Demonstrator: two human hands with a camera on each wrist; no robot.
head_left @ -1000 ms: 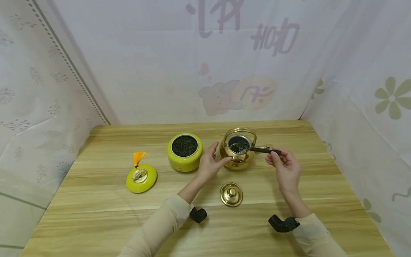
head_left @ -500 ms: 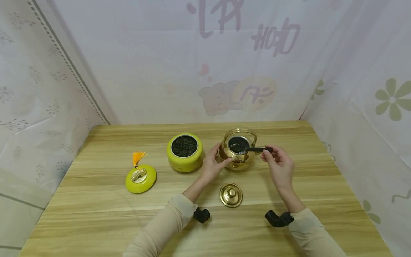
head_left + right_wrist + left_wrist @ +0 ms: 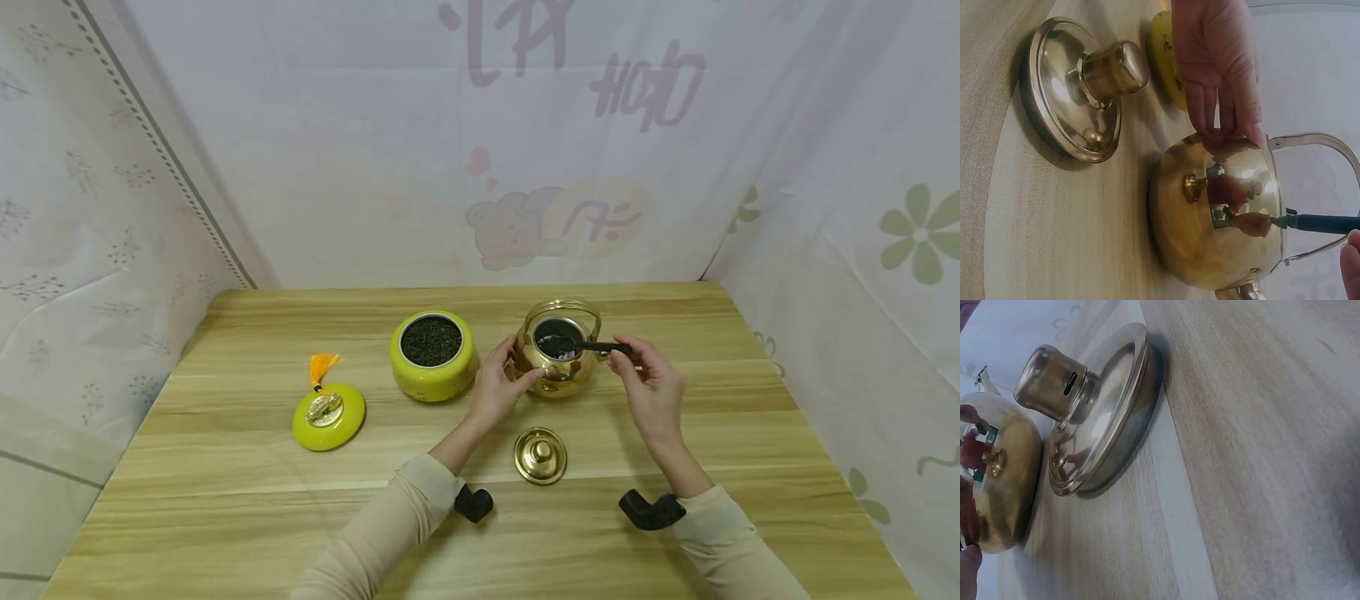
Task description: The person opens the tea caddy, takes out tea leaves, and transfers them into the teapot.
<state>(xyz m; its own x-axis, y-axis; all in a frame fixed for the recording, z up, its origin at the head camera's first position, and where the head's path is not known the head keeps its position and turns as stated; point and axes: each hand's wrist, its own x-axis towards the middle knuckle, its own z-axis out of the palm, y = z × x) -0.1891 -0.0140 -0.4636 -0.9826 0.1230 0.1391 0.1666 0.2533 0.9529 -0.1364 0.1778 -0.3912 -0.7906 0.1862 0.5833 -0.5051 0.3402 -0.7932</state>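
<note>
A golden teapot [image 3: 558,367] stands open at mid-table, dark tea leaves showing in its mouth. My left hand [image 3: 516,360] rests with straight fingers [image 3: 1222,106] against the pot's left side, the thumb near its front. My right hand [image 3: 619,351] pinches the handle of a black spoon [image 3: 596,347], whose bowl of tea leaves sits over the pot's mouth. In the right wrist view the spoon handle [image 3: 1322,223] reaches in under the pot's bail handle. The teapot lid [image 3: 540,454] lies knob-up on the table in front of the pot.
A yellow jar [image 3: 432,357] full of tea leaves stands just left of my left hand. Its yellow lid [image 3: 328,410] with an orange tassel lies further left. Patterned cloth walls close in the wooden table [image 3: 225,500] on three sides.
My left hand has closed in from just beside the teapot until it touches it. My right hand has moved left, carrying the spoon further over the pot's mouth.
</note>
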